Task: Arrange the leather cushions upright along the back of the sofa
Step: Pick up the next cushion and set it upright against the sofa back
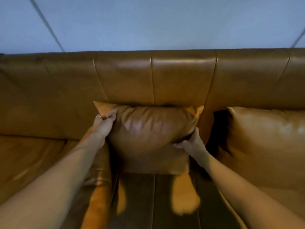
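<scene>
A tan leather cushion (148,128) stands upright against the middle of the sofa back (181,76). My left hand (103,125) pinches its upper left corner. My right hand (192,142) grips its lower right edge, fingers tucked under the leather. A second tan cushion (267,141) leans upright against the sofa back to the right, apart from the first by a dark gap.
The sofa seat (29,156) stretches out to the left with nothing on it. Below the held cushion the seat lies in shadow. A pale blue wall (148,22) rises behind the sofa, with a thin dark cable (47,25) running down it.
</scene>
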A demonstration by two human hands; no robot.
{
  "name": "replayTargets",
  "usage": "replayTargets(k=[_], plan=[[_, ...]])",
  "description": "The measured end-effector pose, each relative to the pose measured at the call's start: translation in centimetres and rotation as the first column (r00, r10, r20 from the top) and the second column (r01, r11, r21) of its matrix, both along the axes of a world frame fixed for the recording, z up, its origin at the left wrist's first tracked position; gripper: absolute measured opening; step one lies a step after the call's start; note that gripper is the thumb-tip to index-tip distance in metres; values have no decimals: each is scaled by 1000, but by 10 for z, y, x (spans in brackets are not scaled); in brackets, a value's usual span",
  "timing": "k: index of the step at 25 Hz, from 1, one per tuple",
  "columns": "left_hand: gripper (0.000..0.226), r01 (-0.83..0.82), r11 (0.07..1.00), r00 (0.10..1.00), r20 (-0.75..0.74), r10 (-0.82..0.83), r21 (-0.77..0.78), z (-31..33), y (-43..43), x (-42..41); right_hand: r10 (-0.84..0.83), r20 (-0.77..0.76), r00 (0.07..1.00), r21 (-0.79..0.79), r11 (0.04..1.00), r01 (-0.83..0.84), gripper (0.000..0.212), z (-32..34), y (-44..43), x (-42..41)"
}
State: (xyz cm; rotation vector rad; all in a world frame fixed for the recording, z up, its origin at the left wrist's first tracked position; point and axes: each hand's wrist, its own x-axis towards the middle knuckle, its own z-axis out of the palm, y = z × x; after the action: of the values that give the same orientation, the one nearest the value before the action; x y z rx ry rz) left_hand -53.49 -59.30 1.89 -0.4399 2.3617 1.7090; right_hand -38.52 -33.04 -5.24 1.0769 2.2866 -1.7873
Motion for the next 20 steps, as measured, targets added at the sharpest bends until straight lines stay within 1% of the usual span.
replayTargets(k=[1, 2, 4, 6, 8, 10, 13, 15, 17, 20], plan=[[45, 29, 996, 1000, 6, -29, -82, -2, 0, -6, -2, 19, 1000, 19, 1000, 2, 99, 0, -1, -2], [50, 52, 983, 999, 17, -50, -173, -5, 0, -8, -1, 58, 998, 35, 999, -1, 97, 0, -2, -2], [56, 88, 951, 996, 8, -89, -297, -9, -3, -7, 3, 156, 988, 98, 995, -19, 102, 6, -5, 0], [60, 112, 934, 992, -11, -123, -339, -14, -9, -3, -17, 179, 984, 127, 992, -6, 103, 8, -7, -1], [62, 121, 914, 989, -37, -146, -387, -17, -13, 0, -51, 148, 988, 117, 993, 34, 102, 9, -10, -1], [59, 114, 892, 986, -59, -155, -437, -18, -16, 2, -55, 126, 990, 117, 992, 40, 102, 7, -15, -1], [58, 105, 871, 988, -46, -145, -480, -20, -20, 3, -51, 119, 992, 125, 992, 36, 98, 8, -21, -1], [56, 86, 884, 991, -50, -122, -460, -21, -22, 1, -55, 106, 993, 122, 992, 42, 95, 10, -22, 0], [51, 56, 905, 989, -102, -109, -421, -19, -21, -1, -62, 86, 994, 130, 990, 50, 94, 12, -22, 2], [50, 54, 896, 978, -157, -136, -441, -19, -23, -4, -62, 72, 995, 121, 991, 53, 91, 7, -23, 1]])
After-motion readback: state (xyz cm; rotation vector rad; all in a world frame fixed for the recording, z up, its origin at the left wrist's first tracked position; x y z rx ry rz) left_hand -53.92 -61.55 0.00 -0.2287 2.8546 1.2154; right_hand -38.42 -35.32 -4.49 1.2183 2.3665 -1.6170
